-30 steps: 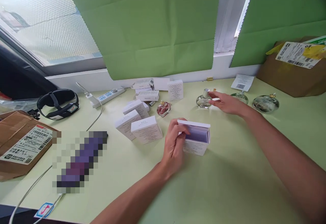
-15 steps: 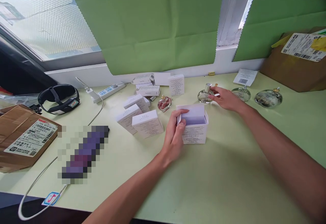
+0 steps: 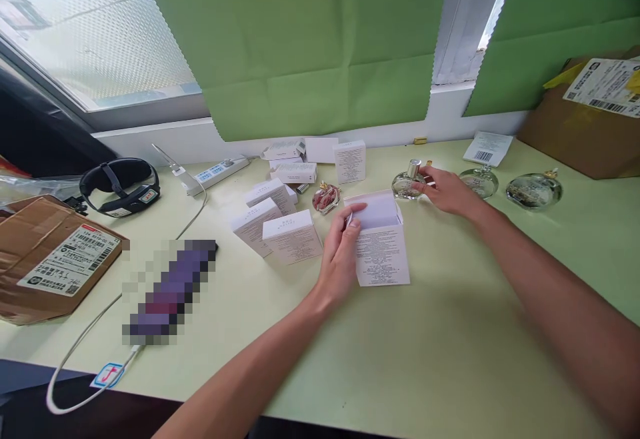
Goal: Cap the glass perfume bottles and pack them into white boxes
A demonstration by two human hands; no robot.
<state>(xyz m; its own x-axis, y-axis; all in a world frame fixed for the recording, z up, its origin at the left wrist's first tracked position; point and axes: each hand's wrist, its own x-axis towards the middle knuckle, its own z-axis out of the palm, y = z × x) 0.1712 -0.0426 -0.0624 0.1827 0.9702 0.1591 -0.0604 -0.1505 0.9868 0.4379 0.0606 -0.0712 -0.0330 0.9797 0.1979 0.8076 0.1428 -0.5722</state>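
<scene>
My left hand (image 3: 340, 258) holds a white carton (image 3: 381, 247) by its left side; the carton stands upright on the pale green table (image 3: 450, 346) with its top flap open. My right hand (image 3: 449, 191) reaches to the back and its fingers touch a round clear perfume bottle (image 3: 406, 183) with a silver cap. A pink perfume bottle (image 3: 326, 197) stands just left of the carton's open flap. Whether my right hand has closed around the clear bottle is not visible.
Several closed white cartons (image 3: 283, 222) lie left of centre. Two more round glass bottles (image 3: 534, 190) stand at the right near a brown parcel (image 3: 585, 122). A power strip (image 3: 216, 174), a headset (image 3: 120, 186), another parcel (image 3: 47, 262) and a white cable (image 3: 85, 352) occupy the left.
My left hand has tipped the open carton from lying toward me to standing upright, printed face toward me. My right hand stays at the clear bottle.
</scene>
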